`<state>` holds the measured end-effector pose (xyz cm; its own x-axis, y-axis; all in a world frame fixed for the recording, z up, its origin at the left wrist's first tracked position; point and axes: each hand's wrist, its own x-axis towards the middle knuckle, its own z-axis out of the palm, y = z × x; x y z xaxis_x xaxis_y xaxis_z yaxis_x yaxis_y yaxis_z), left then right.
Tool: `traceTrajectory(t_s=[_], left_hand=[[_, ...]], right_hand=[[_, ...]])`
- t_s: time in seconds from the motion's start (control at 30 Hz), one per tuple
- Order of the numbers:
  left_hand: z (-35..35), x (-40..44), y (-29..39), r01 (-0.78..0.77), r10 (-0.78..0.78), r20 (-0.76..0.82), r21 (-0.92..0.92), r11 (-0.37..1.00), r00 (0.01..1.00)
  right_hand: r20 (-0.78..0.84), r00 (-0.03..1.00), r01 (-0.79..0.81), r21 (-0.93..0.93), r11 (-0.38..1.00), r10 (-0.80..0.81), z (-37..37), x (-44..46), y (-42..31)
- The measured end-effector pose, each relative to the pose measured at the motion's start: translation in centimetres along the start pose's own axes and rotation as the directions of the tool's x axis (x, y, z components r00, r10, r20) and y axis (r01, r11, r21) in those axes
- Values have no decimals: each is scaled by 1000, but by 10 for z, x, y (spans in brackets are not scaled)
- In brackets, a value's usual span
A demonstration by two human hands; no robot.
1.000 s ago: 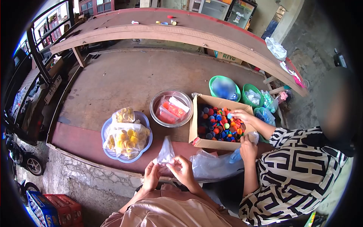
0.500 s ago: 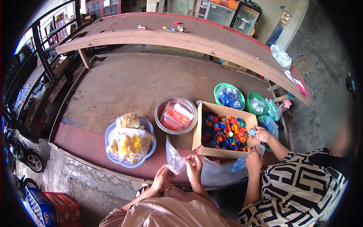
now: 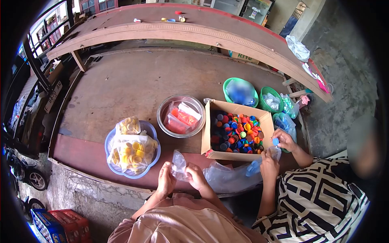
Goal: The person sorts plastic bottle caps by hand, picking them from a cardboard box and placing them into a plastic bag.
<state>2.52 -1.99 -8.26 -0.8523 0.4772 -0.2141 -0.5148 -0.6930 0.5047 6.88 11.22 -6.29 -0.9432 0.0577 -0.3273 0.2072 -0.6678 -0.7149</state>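
Observation:
A small clear plastic bag [image 3: 178,164] is stretched between my two hands above the table's front edge. My left hand [image 3: 165,180] pinches its left side, and my right hand [image 3: 195,177] pinches its right side, fingers closed on the plastic. To the left stands a lavender basket [image 3: 155,162] with bags of yellow caps [image 3: 133,153]. A metal bowl [image 3: 161,111] behind my hands holds bags of red-orange pieces [image 3: 181,119]. Right of it, a cardboard box [image 3: 206,135] contains many coloured caps [image 3: 243,131]. Flat clear plastic bags [image 3: 227,178] lie beside my right hand.
A co-worker [image 3: 320,194] sits at the right, holding a blue cap [image 3: 276,141] and a plastic bag. Green baskets [image 3: 224,91] with bagged caps stand behind the box. A raised wooden shelf [image 3: 162,29] crosses the table's far side. Crates [image 3: 73,224] sit lower left.
The bag between my hands has gone from a tall, pointed shape to a shorter, crumpled one. The co-worker's hand has moved from over the box to the bag, carrying a blue cap.

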Motion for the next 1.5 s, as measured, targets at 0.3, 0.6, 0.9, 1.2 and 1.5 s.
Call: traceTrajectory(t_s=[0.3, 0.6, 0.9, 1.2, 1.5], left_hand=[[17, -13, 22, 269, -360, 173, 400, 876, 917], [31, -6, 32, 504, -508, -34, -84, 860, 861], [27, 13, 29, 466, -382, 273, -405, 787, 883], [37, 10, 23, 379, -365, 181, -52, 924, 913], [32, 24, 39, -358, 87, 362, 802, 479, 928]], right_hand=[[-276, 961, 34, 172, 984, 15, -13, 12, 5], [103, 937, -346, 392, 853, 333, -36, 9, 7], [140, 988, -155, 786, 598, 72, -4, 15, -31], [175, 974, -43, 759, 650, -141, -9, 22, -25], [200, 977, 86, -65, 994, -71, -11, 14, -50]])
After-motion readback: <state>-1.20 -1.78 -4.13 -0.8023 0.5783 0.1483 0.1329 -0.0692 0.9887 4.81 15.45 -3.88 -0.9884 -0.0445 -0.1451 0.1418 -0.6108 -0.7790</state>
